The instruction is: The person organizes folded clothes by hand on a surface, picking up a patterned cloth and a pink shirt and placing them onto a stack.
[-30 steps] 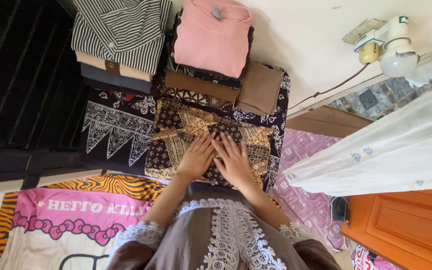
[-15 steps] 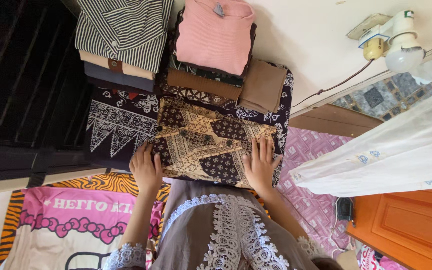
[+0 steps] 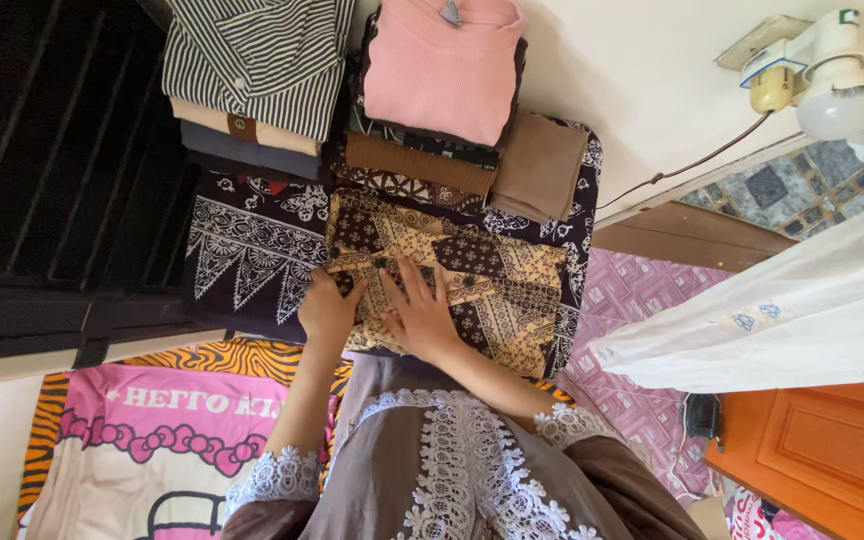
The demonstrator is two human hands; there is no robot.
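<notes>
Dark patterned cloth covers the low surface, with a cream wall beyond and a dark barred grille at far left. I see my left hand gripping the near left edge of the folded brown batik shirt, fingers curled on the fabric, while my right hand lies flat and spread on its middle. Past it sit a striped stack and a pink sweater. An orange door stands near right.
</notes>
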